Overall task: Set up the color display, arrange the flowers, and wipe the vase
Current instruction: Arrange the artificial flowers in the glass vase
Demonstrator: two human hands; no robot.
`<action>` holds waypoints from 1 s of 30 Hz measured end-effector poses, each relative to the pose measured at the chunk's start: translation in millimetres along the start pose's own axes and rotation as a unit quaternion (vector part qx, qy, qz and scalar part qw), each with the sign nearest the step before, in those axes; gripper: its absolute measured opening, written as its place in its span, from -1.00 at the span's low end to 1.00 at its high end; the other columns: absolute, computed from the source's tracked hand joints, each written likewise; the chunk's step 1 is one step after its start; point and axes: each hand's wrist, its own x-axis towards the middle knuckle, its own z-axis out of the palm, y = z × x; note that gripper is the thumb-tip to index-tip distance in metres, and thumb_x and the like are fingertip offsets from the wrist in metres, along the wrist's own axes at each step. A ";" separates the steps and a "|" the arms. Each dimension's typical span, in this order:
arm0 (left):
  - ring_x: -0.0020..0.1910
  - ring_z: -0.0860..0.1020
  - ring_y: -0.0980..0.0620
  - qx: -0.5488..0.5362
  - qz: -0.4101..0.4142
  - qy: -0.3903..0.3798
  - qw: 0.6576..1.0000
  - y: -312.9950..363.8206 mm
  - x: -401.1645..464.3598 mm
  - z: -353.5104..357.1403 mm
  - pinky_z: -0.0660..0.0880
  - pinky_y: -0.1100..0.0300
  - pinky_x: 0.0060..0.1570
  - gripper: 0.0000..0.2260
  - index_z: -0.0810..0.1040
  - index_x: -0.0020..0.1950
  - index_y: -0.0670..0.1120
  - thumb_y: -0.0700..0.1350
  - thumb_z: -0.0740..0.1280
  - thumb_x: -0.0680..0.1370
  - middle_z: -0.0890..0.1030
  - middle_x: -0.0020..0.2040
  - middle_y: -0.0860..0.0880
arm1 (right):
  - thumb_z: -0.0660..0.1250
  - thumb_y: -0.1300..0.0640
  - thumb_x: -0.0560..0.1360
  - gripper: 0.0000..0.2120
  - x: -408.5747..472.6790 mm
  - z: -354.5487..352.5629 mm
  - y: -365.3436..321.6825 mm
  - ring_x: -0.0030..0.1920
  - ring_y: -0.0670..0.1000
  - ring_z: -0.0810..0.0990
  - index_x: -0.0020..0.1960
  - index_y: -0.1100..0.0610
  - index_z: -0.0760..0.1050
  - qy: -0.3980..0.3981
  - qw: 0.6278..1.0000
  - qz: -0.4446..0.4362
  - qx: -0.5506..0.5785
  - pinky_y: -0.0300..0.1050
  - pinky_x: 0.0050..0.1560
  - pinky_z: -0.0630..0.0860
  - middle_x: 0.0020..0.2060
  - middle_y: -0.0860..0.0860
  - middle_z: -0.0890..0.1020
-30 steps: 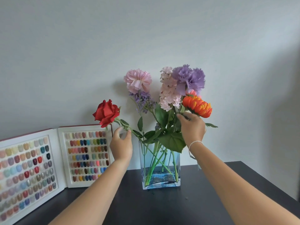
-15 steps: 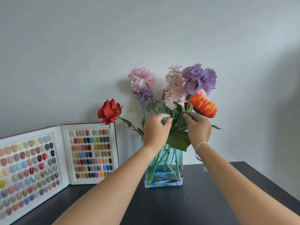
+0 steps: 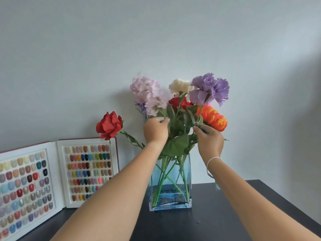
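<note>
While both arms reach up from the bottom of the view, the left hand (image 3: 156,130) is clenched around a stem just under the blurred pale pink blossom (image 3: 147,94), above the left corner of the glass vase (image 3: 171,184). The right hand (image 3: 209,141) pinches a thin green stem between thumb and fingertips, just below the orange flower (image 3: 212,119) and above the vase's right side; a white string bracelet (image 3: 212,161) circles that wrist.

Between the two hands, broad green leaves (image 3: 175,145) spill over the vase rim. Above them stand a cream flower (image 3: 180,86), a purple carnation (image 3: 210,88) to its right, and a red bloom (image 3: 178,102) tucked low in the middle. A small lavender sprig (image 3: 141,106) peeks out behind the pink blossom. A red rose (image 3: 110,125) leans far out to the left of the vase on a long slanting stem.

The vase is rectangular, clear with a blue tint, and stands upright on the dark surface (image 3: 225,214); crossed green stems show through the glass, with blue material at the bottom.

Left of the vase, an open nail color display book (image 3: 60,176) stands against the pale wall (image 3: 156,40), its two white panels filled with rows of coloured nail swatches. Its right panel sits near the vase, under the rose.
</note>
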 end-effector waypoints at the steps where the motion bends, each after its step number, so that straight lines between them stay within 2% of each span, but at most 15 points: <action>1: -0.43 0.22 -0.01 -0.004 -0.002 0.015 1.000 -2.7 4.2 -4.9 0.13 0.16 -0.40 -0.66 0.34 -0.44 -0.10 -0.10 0.31 0.50 0.30 -0.47 -0.11 | 0.33 0.07 0.43 -0.85 2.5 0.1 -0.7 -0.16 0.08 0.53 -0.05 0.03 0.64 0.004 1.000 0.005 0.007 0.19 0.19 0.40 -0.36 -0.04 0.59; 5: -0.32 0.30 0.03 -0.019 -0.008 0.020 1.000 -18.1 7.2 -13.4 0.22 0.19 -0.28 -0.75 0.34 -0.33 -0.04 -0.12 0.34 0.49 0.38 -0.34 -0.05 | 0.35 0.04 0.41 -0.82 9.1 3.0 -0.9 -0.20 0.05 0.51 -0.01 0.01 0.63 0.011 1.000 0.021 0.016 0.19 0.18 0.43 -0.31 -0.04 0.61; 9: -0.44 0.23 -0.02 0.014 -0.036 -0.017 0.999 -41.7 -3.3 -10.9 0.19 0.18 -0.32 -0.60 0.28 -0.50 -0.11 -0.12 0.33 0.50 0.26 -0.52 -0.07 | 0.34 0.03 0.42 -0.83 5.0 5.3 3.7 -0.16 0.08 0.54 -0.02 0.00 0.63 0.001 1.000 0.020 0.004 0.19 0.18 0.41 -0.36 -0.10 0.58; 12: -0.48 0.23 0.00 0.033 -0.050 -0.030 0.998 -48.9 -8.0 -13.0 0.17 0.21 -0.40 -0.57 0.29 -0.53 -0.13 -0.11 0.32 0.50 0.25 -0.57 -0.02 | 0.33 0.04 0.43 -0.84 6.1 4.2 5.6 -0.24 0.07 0.50 -0.04 0.00 0.64 0.001 1.000 0.021 -0.004 0.21 0.16 0.43 -0.42 -0.12 0.56; 14: -0.52 0.19 0.03 0.039 -0.037 -0.033 0.998 -46.2 -11.3 -15.9 0.11 0.20 -0.44 -0.52 0.19 -0.56 -0.06 -0.12 0.32 0.50 0.19 -0.64 0.04 | 0.33 0.04 0.42 -0.83 8.6 3.6 5.7 -0.25 0.05 0.48 -0.02 -0.01 0.63 0.006 1.000 0.030 0.006 0.19 0.16 0.44 -0.36 -0.07 0.60; 16: -0.54 0.13 0.07 0.022 -0.017 -0.021 0.999 -42.7 -13.8 -16.3 0.07 0.18 -0.44 -0.50 0.13 -0.55 -0.06 -0.13 0.32 0.49 0.16 -0.68 0.01 | 0.34 0.05 0.41 -0.82 10.8 4.0 5.6 -0.24 0.04 0.49 -0.01 -0.01 0.63 0.012 0.999 0.035 0.021 0.17 0.16 0.45 -0.32 -0.06 0.61; 18: -0.54 0.12 0.10 0.003 0.002 -0.004 1.000 -41.8 -16.7 -15.7 0.08 0.19 -0.44 -0.54 0.20 -0.54 -0.06 -0.13 0.33 0.49 0.16 -0.66 0.03 | 0.35 0.05 0.41 -0.82 11.2 4.6 7.4 -0.21 0.04 0.51 -0.02 0.00 0.64 0.013 0.999 0.038 0.030 0.16 0.17 0.45 -0.30 -0.06 0.62; 20: -0.54 0.19 0.12 -0.001 0.018 -0.007 1.000 -46.7 -20.6 -15.2 0.15 0.21 -0.45 -0.66 0.45 -0.50 -0.03 -0.11 0.33 0.50 0.29 -0.60 0.05 | 0.34 0.04 0.41 -0.83 9.2 3.6 12.4 -0.22 0.03 0.51 -0.03 0.00 0.64 0.011 0.999 0.038 0.028 0.15 0.15 0.46 -0.32 -0.08 0.61; 21: -0.52 0.25 0.13 0.000 0.020 -0.019 1.000 -50.3 -22.8 -16.0 0.19 0.23 -0.44 -0.75 0.60 -0.37 -0.03 -0.10 0.32 0.51 0.39 -0.56 0.01 | 0.34 0.04 0.42 -0.84 7.6 2.6 15.7 -0.24 0.01 0.50 -0.04 0.01 0.64 0.011 0.999 0.037 0.023 0.13 0.13 0.47 -0.34 -0.10 0.60; 22: -0.50 0.30 0.11 0.004 0.016 -0.030 0.999 -53.2 -24.5 -17.8 0.22 0.23 -0.42 -0.82 0.67 -0.22 -0.06 -0.09 0.32 0.51 0.44 -0.53 -0.02 | 0.33 0.04 0.43 -0.83 6.0 1.4 18.7 -0.27 -0.02 0.48 -0.04 0.02 0.64 0.011 0.999 0.034 0.020 0.10 0.10 0.46 -0.35 -0.12 0.59; 24: -0.46 0.35 0.06 0.008 0.009 -0.045 0.999 -57.3 -25.0 -22.4 0.25 0.23 -0.39 -0.83 0.68 -0.11 -0.09 -0.08 0.31 0.52 0.49 -0.49 -0.09 | 0.32 0.04 0.44 -0.82 4.4 -0.7 22.1 -0.32 -0.07 0.44 -0.02 0.03 0.65 0.012 0.999 0.030 0.017 0.04 0.02 0.46 -0.35 -0.12 0.59; 27: -0.28 0.47 0.00 0.006 0.004 -0.057 0.998 -54.0 -26.3 -26.6 0.34 0.19 -0.24 -0.85 0.67 -0.09 -0.08 -0.09 0.32 0.52 0.59 -0.30 -0.13 | 0.30 0.04 0.46 -0.81 2.5 -2.6 20.6 -0.37 -0.11 0.40 -0.03 0.05 0.64 0.004 1.000 0.025 0.006 -0.03 -0.09 0.40 -0.37 -0.14 0.57; 29: -0.02 0.55 0.04 -0.015 -0.009 -0.060 0.998 -51.5 -31.3 -28.7 0.37 0.27 -0.04 -0.79 0.63 0.08 -0.11 -0.08 0.33 0.51 0.66 -0.04 -0.07 | 0.30 0.03 0.46 -0.80 -1.2 -4.4 18.4 -0.36 -0.12 0.42 0.00 0.05 0.62 0.000 1.000 0.026 0.013 -0.05 -0.10 0.38 -0.31 -0.11 0.59; 30: 0.13 0.53 0.06 -0.021 -0.013 -0.065 0.998 -51.1 -34.1 -30.1 0.36 0.29 0.06 -0.73 0.59 0.16 -0.11 -0.06 0.34 0.50 0.64 0.11 -0.04 | 0.31 0.02 0.45 -0.79 -3.7 -6.0 17.3 -0.32 -0.11 0.44 0.03 0.04 0.61 -0.001 0.999 0.027 0.020 -0.07 -0.08 0.39 -0.25 -0.08 0.61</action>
